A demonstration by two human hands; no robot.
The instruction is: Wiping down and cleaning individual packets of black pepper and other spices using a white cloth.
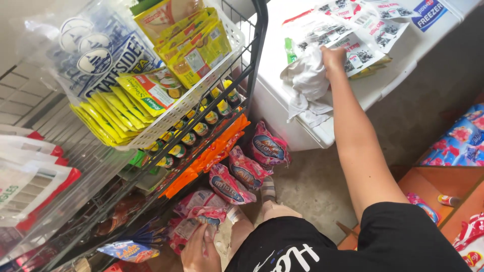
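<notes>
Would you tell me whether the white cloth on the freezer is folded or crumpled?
Crumpled: the white cloth bunches in loose folds under the right hand, draping over the freezer edge.

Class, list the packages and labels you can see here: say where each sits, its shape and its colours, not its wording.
Yellow sachets: flat, in white basket, top left.
Pink bags: shiny, puffy, on floor by rack.
Pink packet: touched by left hand.
Printed sheets: white, black, red, on freezer.
White cloth: in right hand.

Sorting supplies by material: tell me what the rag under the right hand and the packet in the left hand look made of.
Rag: soft white cloth, matte, crumpled in loose folds under the right hand.
Packet: seemingly thin plastic film, glossy, pink print, crinkled in the left hand.
</notes>
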